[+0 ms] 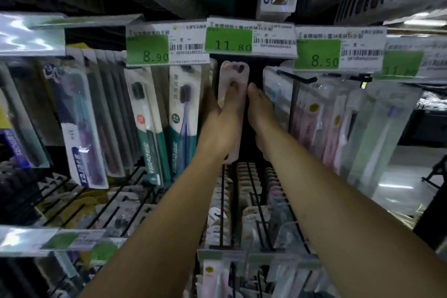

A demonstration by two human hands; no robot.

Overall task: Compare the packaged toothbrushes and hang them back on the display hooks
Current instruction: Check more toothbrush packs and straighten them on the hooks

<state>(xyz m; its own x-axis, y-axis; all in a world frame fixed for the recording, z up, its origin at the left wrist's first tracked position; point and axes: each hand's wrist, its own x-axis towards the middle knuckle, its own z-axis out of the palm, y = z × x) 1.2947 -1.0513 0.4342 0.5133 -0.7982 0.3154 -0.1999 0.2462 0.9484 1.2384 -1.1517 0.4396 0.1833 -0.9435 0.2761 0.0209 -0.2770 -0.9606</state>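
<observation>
A pale pink packaged toothbrush stands upright in the dark gap under the green 11.80 price tag. My left hand grips the pack from the left, thumb across its front. My right hand rests against the pack's right edge with fingers reaching behind it; whether it grips is hard to tell. The hook behind the pack is hidden. The top of the pack, with its hang hole, sits just below the tag.
Packs of toothbrushes hang close on the left under the 8.90 tag, and pastel packs on the right under the 8.50 tag. A bare black hook juts out at the right. Rows of hooks with packs run below my forearms.
</observation>
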